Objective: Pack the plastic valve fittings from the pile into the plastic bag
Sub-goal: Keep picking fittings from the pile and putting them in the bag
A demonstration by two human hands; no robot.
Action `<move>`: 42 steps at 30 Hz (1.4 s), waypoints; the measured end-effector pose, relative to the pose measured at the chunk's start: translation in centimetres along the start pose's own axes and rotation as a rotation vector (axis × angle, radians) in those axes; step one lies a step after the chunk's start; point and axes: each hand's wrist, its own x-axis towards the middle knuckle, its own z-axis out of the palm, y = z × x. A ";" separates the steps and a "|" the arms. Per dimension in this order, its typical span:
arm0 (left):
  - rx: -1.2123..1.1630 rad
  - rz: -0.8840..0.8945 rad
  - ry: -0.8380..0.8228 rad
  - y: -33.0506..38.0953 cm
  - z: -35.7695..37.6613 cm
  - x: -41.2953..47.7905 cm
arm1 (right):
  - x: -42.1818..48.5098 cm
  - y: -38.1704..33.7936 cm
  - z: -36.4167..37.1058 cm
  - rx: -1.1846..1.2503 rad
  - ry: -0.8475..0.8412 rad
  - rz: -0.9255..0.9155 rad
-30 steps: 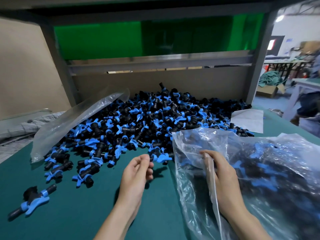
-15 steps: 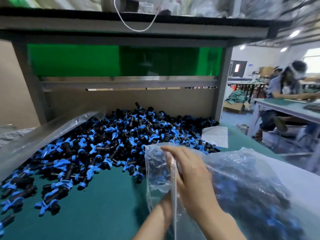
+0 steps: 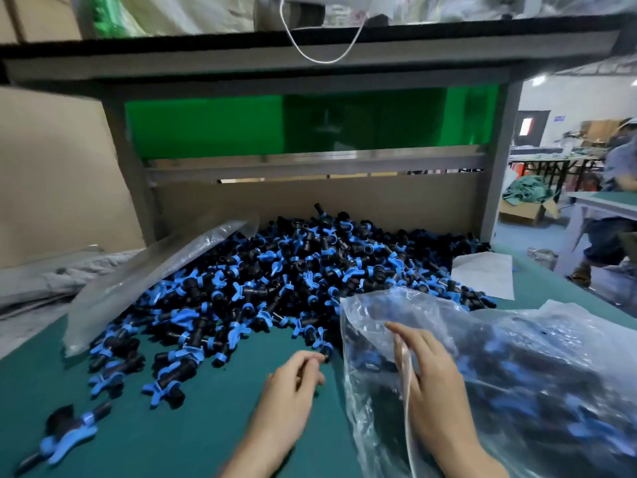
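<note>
**Fittings, bag, 2 hands: count and materials**

Plastic valve fittings: 1 pile, far too many to count, heaped mid-bench against the cardboard backboard. Each piece has a matte black tubular body and a blue winged handle. 1 stray fitting lies well apart from the pile at the near left of the bench and is blurred.

Plastic bag: 1, clear crinkled film, lying on its side at the right and touching the pile's near right edge. Black and blue fittings show through the film. The mouth faces left.

Right hand: at the bag's mouth, fingers clamped on the film's rim, which runs as a thin line across the hand.

Left hand: low over the bench just beside the mouth. Its fingers are curled together, with the tips at the pile's nearest fitting. Cannot tell whether they hold a piece (blur).

Bench: 1, smooth teal-green surface.
- 1 flat clear bag leans on the pile's left slope.
- 1 white sheet lies flat at the pile's right.

Above the bench:
- 1 grey metal frame
- 1 green translucent panel
- 1 white cord loop

1 person is at another table, far right.
</note>
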 end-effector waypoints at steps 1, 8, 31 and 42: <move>0.111 0.018 0.055 -3.1 -1.7 -2.3 | -0.2 0.7 0.3 -0.019 -0.006 0.019; 0.091 -0.396 0.193 -8.0 -2.2 -1.1 | -0.2 3.0 1.5 -0.115 -0.016 0.020; 0.274 -0.528 0.209 -8.3 -2.6 0.1 | -0.2 3.6 1.6 -0.147 -0.014 0.003; -0.617 -0.291 0.328 -3.9 -1.6 -2.9 | -0.2 3.5 1.7 -0.158 -0.009 -0.002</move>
